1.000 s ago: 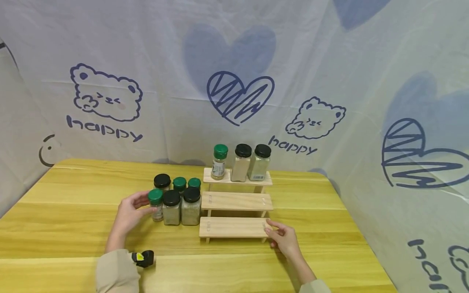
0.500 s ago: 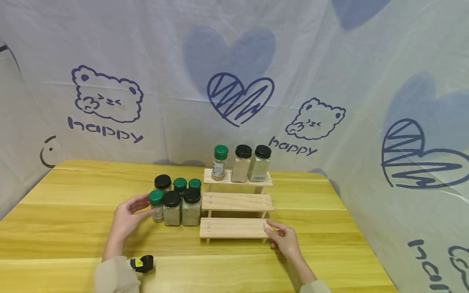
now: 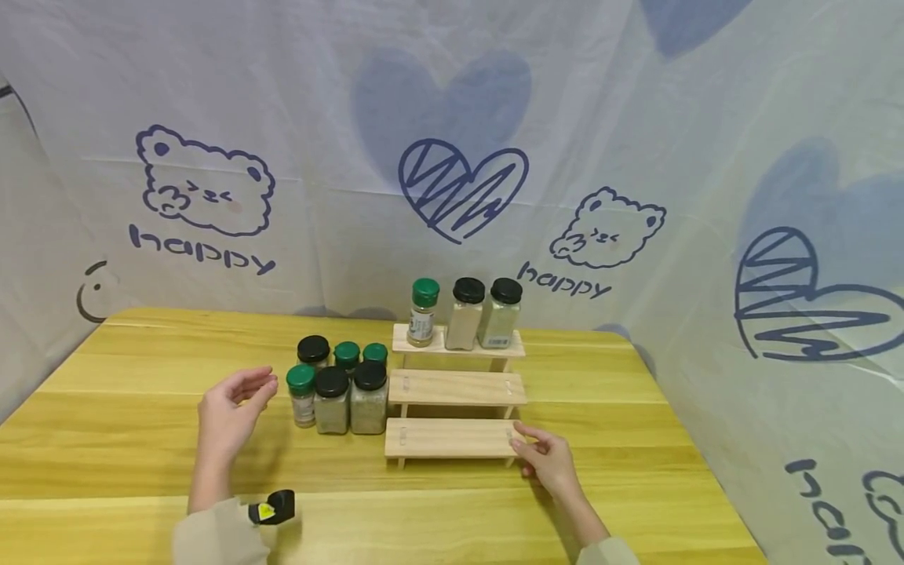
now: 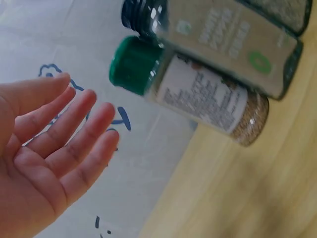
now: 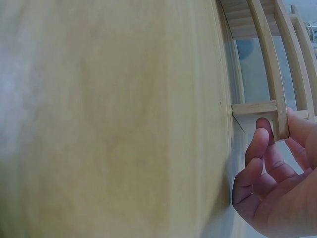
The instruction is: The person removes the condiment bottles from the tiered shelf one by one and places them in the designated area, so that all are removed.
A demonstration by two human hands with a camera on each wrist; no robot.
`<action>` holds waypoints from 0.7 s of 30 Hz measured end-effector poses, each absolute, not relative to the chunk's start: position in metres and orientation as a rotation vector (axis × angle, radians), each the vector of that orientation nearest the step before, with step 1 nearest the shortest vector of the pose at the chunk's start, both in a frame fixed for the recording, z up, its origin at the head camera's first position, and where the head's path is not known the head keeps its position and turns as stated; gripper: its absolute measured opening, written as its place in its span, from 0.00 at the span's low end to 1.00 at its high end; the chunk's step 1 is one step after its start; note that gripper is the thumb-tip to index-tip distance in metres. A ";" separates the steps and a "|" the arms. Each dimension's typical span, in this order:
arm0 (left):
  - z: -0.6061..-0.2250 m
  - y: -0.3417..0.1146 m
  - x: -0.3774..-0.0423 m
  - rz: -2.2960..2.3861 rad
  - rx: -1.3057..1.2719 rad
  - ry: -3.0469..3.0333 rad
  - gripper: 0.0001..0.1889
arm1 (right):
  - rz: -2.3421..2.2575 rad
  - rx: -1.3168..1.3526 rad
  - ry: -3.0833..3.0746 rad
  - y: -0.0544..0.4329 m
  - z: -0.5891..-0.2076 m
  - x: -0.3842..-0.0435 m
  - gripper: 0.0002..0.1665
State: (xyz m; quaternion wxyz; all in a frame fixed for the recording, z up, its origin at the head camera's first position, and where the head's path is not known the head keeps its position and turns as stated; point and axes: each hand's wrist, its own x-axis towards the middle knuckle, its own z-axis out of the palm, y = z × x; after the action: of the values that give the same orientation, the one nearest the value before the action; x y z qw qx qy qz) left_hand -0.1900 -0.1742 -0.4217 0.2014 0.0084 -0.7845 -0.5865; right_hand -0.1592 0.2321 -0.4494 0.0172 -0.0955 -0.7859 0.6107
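Note:
My left hand [image 3: 233,404] is held beside a group of spice jars, fingers loosely spread and holding nothing. Nearest to it stands a small green-capped spice jar [image 3: 301,396]; in the left wrist view a gap separates the fingertips from this jar's green cap [image 4: 133,64]. Next to that jar are two square black-capped jars [image 3: 332,402], with another black cap and two green caps behind. My right hand [image 3: 549,463] pinches the right end of the lowest step of a three-tier wooden rack [image 3: 452,439], thumb above and fingers curled beneath in the right wrist view.
On the rack's top tier stand a green-capped jar [image 3: 422,314] and two tall black-capped jars [image 3: 464,314]. The middle tier [image 3: 455,388] and lowest tier carry nothing. A wooden table [image 3: 127,455] lies under everything, with a printed cloth [image 3: 318,94] hanging behind and at the right.
My left hand has let go of the small green-capped spice jar and drawn away to the left. The right hand stays on the rack, and the jars stand as before.

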 end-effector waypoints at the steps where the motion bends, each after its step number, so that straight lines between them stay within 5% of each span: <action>1: -0.420 -0.172 -0.189 -1.648 0.029 -2.165 0.15 | 1.897 -0.298 -2.441 0.232 -0.449 -0.159 0.20; 8: -0.403 -0.154 -0.185 -1.740 -0.013 -2.016 0.13 | 1.895 -0.307 -2.430 0.231 -0.449 -0.160 0.19; 15: -0.436 -0.151 -0.214 -1.866 -0.200 -1.934 0.13 | 1.868 -0.296 -2.437 0.233 -0.451 -0.160 0.18; 21: -0.401 -0.127 -0.196 -1.843 -0.143 -2.048 0.13 | 1.874 -0.304 -2.428 0.233 -0.453 -0.160 0.18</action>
State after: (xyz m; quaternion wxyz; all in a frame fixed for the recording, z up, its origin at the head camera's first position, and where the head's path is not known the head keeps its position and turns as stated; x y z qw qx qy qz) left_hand -0.1964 -0.1268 -0.4013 0.1904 -0.0509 -0.7288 -0.6558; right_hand -0.1599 0.2327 -0.4526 0.0298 -0.0985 -0.7873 0.6079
